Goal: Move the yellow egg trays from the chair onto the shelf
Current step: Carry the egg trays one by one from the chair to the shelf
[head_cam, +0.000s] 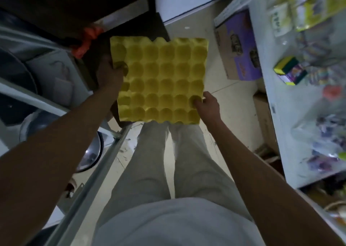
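Head view. Yellow moulded-pulp egg tray [161,81], cups upward, held level above the pale tiled floor [234,103] — clear of any support. Left hand [109,73] grasps its edge at 9 o'clock; right hand [206,105] grasps the corner at 4 o'clock, thumb in a cup. White metal shelf [284,100] at 3 o'clock.

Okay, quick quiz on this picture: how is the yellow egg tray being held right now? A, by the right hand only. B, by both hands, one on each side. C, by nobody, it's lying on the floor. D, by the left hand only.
B: the left hand grips the left edge of the yellow egg tray and the right hand grips its near right corner, holding it above the floor.
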